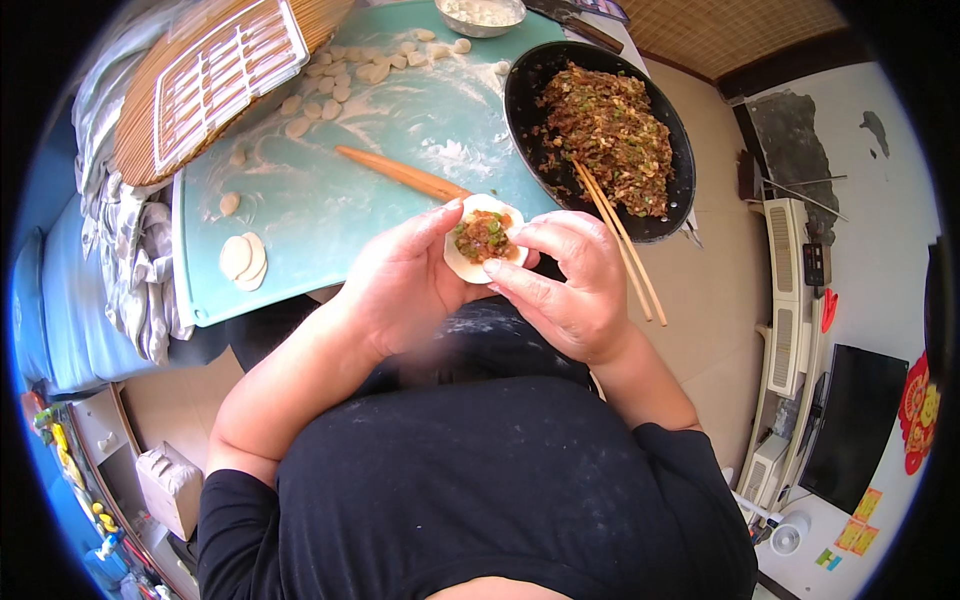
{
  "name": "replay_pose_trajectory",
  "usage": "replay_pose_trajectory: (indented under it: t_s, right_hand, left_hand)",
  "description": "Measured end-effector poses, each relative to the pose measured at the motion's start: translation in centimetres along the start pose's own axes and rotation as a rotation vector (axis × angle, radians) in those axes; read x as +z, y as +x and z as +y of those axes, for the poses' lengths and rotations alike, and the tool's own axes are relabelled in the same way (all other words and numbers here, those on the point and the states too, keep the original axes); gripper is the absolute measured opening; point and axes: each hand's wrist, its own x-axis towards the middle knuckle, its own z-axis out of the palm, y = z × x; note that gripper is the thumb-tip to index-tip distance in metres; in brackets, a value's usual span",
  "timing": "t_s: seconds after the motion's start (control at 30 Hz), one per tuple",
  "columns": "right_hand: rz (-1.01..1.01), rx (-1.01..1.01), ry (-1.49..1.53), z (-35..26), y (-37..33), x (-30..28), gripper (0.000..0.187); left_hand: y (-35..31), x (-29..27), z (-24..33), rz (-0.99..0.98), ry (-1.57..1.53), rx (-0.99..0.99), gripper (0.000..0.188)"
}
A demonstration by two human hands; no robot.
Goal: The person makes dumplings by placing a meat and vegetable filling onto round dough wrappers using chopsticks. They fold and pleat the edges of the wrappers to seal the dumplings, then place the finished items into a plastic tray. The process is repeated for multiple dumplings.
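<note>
I see my left hand (405, 280) cupping a filled, unsealed dumpling wrapper (484, 240); my right hand (565, 285) pinches its rim. Spare wrappers (243, 260) wait at the board's (300, 220) left edge.

Both hands (490, 275) cup 1 filled dumpling wrapper (484, 238), seemingly pinching its edge.

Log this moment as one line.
left hand: cradles filled wrapper | right hand: pinches its edge | chopsticks: on filling pan

Beyond the hands, the floured teal board (300, 230) carries dough pieces (340, 75), a rolling pin (400, 173), flat wrappers (243, 260) and a filling pan (520, 90).
</note>
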Motion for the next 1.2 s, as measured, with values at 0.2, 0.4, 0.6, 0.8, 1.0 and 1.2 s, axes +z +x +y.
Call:
replay_pose_trajectory:
  t_s: [0.2, 0.4, 0.6, 0.8, 1.0, 1.2]
  right_hand:
    - [0.013, -0.129, -0.078, 0.1, 0.0, 0.8, 0.021]
    - [0.002, -0.026, -0.024, -0.6, 0.8, 0.8, 0.019]
    - [0.029, 0.244, 0.222, -1.0, 1.2, 0.5, 0.021]
    - [0.071, 0.439, 0.414, -1.4, 1.1, 0.4, 0.018]
    - [0.072, 0.437, 0.429, -1.6, 1.1, 0.0, 0.021]
    - [0.002, 0.412, 0.357, -1.2, 1.5, -0.7, 0.030]
  left_hand:
    - [-0.5, -0.1, -0.1, 0.049, 0.132, 0.065, 0.030]
    - [-0.5, -0.6, -0.3, 0.081, 0.435, 0.169, 0.025]
    - [-1.1, 0.2, -0.2, 0.111, 0.607, 0.210, 0.025]
    - [-1.3, -0.5, -0.4, -0.123, 0.739, 0.366, 0.039]
    - [-1.5, 0.4, -0.7, 0.045, 1.014, 0.416, 0.044]
    - [-1.7, -0.5, -0.5, 0.019, 1.195, 0.459, 0.046]
